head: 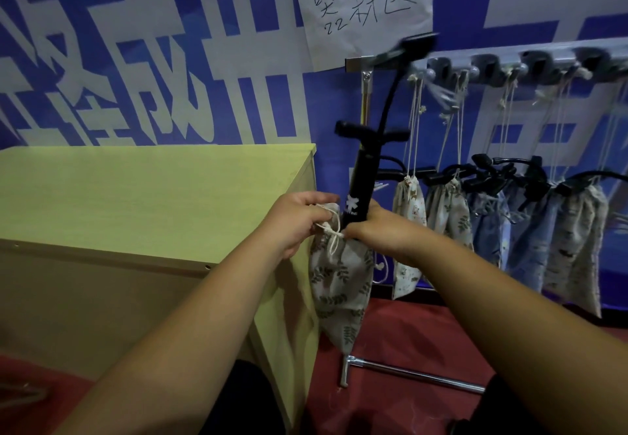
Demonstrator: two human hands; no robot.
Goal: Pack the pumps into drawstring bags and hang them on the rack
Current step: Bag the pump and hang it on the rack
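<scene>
Pump (362, 176) upright, base sunk in the leaf-print bag (339, 285); left hand (299, 220) pinches the drawstring (334, 234), right hand (380, 230) grips the gathered bag mouth, probably cinching it closed for the rack (455, 59) nearby

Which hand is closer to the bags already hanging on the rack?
Right. The right hand grips the leaf-print bag at the pump, just left of the nearest hung bag. The left hand pinches the drawstring on the pump's far side, by the cabinet.
</scene>
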